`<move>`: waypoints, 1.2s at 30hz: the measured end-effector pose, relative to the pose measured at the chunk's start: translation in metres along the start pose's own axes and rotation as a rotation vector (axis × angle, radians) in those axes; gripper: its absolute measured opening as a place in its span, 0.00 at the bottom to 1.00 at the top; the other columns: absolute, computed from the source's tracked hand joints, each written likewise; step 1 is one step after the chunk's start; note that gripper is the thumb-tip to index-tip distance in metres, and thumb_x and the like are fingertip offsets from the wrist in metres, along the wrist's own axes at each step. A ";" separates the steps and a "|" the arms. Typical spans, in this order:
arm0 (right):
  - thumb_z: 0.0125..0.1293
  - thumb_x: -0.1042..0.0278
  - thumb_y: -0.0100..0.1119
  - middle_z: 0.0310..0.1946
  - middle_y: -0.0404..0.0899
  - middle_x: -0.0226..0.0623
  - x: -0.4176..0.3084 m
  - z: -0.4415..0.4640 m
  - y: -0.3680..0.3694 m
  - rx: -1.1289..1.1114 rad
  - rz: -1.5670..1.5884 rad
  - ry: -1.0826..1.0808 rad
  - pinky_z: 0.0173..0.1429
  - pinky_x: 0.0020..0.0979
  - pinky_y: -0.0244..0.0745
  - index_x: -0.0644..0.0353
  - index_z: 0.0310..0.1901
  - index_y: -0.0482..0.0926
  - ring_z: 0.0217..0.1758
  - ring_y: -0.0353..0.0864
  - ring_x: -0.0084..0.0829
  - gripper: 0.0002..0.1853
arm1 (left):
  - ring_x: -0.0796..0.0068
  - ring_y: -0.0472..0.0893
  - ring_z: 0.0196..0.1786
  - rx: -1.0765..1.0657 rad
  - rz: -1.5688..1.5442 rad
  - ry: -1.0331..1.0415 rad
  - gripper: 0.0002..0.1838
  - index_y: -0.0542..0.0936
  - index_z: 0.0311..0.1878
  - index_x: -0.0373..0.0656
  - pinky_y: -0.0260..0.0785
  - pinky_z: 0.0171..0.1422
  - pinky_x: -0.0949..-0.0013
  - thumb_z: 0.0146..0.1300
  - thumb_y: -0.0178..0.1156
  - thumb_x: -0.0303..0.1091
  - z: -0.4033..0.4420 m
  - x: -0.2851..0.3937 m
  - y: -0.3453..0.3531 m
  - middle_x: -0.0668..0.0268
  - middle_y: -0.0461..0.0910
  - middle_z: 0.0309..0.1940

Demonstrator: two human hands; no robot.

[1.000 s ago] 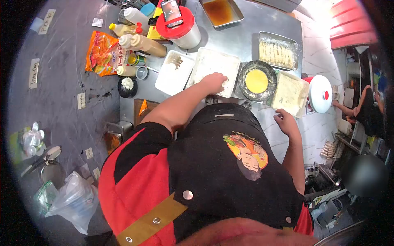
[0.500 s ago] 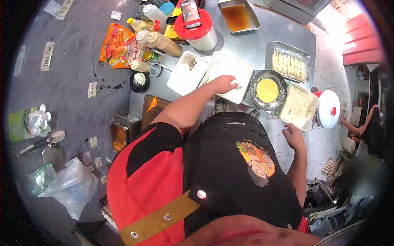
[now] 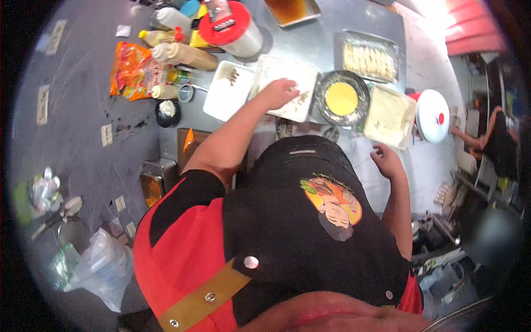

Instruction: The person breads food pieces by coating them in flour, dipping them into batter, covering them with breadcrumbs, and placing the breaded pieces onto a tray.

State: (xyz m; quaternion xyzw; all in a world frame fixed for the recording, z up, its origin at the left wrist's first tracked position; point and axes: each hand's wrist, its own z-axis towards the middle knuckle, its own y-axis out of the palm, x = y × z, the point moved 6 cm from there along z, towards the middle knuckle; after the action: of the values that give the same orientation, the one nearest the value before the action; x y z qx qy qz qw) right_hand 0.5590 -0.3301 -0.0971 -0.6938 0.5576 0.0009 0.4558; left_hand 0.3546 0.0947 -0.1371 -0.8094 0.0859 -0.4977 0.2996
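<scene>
My left hand (image 3: 281,93) reaches over a white tray of flour (image 3: 271,69), fingers stretched out and apart. Small brownish pieces (image 3: 302,99) lie in the flour by its fingertips. To the left, a second white tray (image 3: 221,99) holds more small dark pieces (image 3: 230,73). On the right stands a black, flour-dusted bowl (image 3: 322,110) of yellow liquid (image 3: 341,98). Beyond it is a tray of pale crumbs (image 3: 389,113). My right hand (image 3: 387,161) hangs just below that crumb tray, fingers loosely bent and apart, holding nothing.
A metal tray of coated pieces (image 3: 369,58) sits behind the bowl. Sauce bottles (image 3: 191,56), an orange packet (image 3: 133,72) and a red-lidded tub (image 3: 243,41) with a phone (image 3: 220,14) stand at the left. A white lid (image 3: 433,116) is at the right. Another person (image 3: 500,138) is further right.
The camera view has shifted, so the table appears further up and left. More brownish pieces show in the flour beside my left fingertips. My right hand stays low beside the crumb tray.
</scene>
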 end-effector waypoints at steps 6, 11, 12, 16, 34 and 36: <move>0.73 0.55 0.69 0.51 0.91 0.53 0.000 -0.002 0.000 -0.038 -0.016 0.063 0.62 0.46 0.84 0.62 0.63 0.84 0.54 0.91 0.50 0.24 | 0.46 0.87 0.52 0.153 0.155 0.119 0.20 0.88 0.56 0.36 0.79 0.62 0.56 0.70 0.71 0.42 -0.011 0.012 -0.020 0.48 0.86 0.50; 0.73 0.55 0.69 0.49 0.92 0.53 -0.006 0.000 -0.005 -0.005 -0.018 0.023 0.63 0.46 0.84 0.64 0.61 0.85 0.54 0.91 0.53 0.24 | 0.46 0.87 0.48 0.259 0.131 0.177 0.18 0.89 0.54 0.37 0.80 0.55 0.53 0.69 0.71 0.40 -0.024 0.035 -0.036 0.48 0.87 0.48; 0.73 0.55 0.69 0.49 0.92 0.53 -0.007 0.001 -0.008 -0.002 -0.019 0.016 0.63 0.46 0.84 0.64 0.61 0.85 0.54 0.91 0.53 0.24 | 0.46 0.88 0.48 0.257 0.149 0.187 0.18 0.89 0.54 0.37 0.80 0.55 0.53 0.69 0.71 0.40 -0.023 0.035 -0.037 0.48 0.87 0.48; 0.72 0.55 0.69 0.49 0.91 0.54 -0.004 0.004 -0.008 0.008 -0.004 -0.005 0.61 0.46 0.84 0.62 0.61 0.86 0.53 0.91 0.54 0.23 | 0.44 0.87 0.50 0.288 0.237 0.238 0.16 0.88 0.54 0.35 0.78 0.62 0.51 0.72 0.67 0.38 -0.026 0.033 -0.039 0.46 0.87 0.47; 0.65 0.66 0.57 0.49 0.92 0.48 -0.001 0.118 -0.008 -0.184 -0.055 -0.203 0.63 0.42 0.82 0.61 0.51 0.91 0.54 0.91 0.45 0.18 | 0.50 0.89 0.49 0.254 0.271 0.159 0.14 0.87 0.54 0.35 0.80 0.57 0.59 0.68 0.71 0.32 -0.038 0.126 -0.041 0.50 0.90 0.46; 0.64 0.66 0.58 0.49 0.92 0.48 0.000 0.132 -0.010 -0.189 0.054 -0.214 0.64 0.41 0.82 0.62 0.52 0.91 0.55 0.91 0.43 0.19 | 0.52 0.90 0.49 0.229 0.211 0.119 0.14 0.87 0.54 0.35 0.80 0.57 0.60 0.68 0.71 0.32 -0.035 0.143 -0.032 0.50 0.90 0.46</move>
State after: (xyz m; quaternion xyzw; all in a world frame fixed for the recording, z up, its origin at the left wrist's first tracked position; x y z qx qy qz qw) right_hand 0.6334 -0.2469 -0.1683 -0.7144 0.5216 0.1398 0.4449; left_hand 0.3893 0.0440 0.0006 -0.7255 0.1307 -0.5170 0.4351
